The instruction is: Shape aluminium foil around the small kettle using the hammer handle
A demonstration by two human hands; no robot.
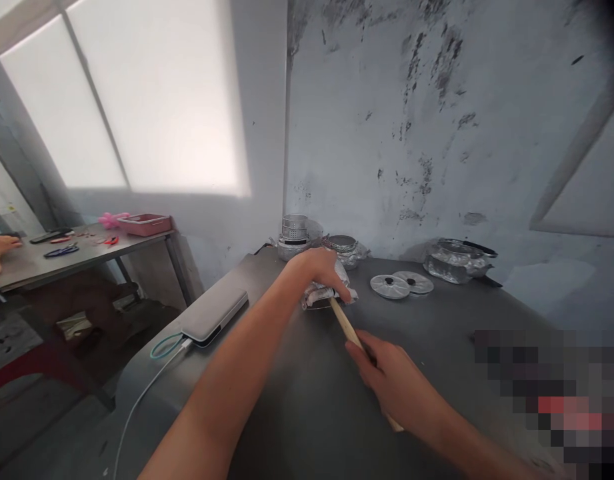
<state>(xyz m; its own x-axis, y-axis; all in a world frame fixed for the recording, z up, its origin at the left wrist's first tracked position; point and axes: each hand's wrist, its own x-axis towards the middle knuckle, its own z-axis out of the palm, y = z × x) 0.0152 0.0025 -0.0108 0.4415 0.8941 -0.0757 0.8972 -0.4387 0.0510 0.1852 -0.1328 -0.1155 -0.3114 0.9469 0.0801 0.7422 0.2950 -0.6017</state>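
My right hand point(389, 367) is wrapped round a pale wooden handle point(347, 321), which slants up and away across the dark table. At its far end lies a crinkled silvery bundle point(319, 294), looking like foil or clear plastic; what is inside cannot be made out. My left hand point(319, 267) reaches over this bundle from the left, fingers bent down onto it, partly hiding it. Just beyond stand a small perforated metal steamer point(295, 228) on a pot and a foil-wrapped round pan point(343, 245). Two round lids point(389, 287) with black knobs lie flat to the right.
A white power bank point(211, 317) with a cable sits on the table's left side. Another wrapped pan point(457, 260) stands at the back right. On a side table are a red tray point(145, 225), pliers point(61, 251) and another person's hand point(1, 245). A wall rises behind.
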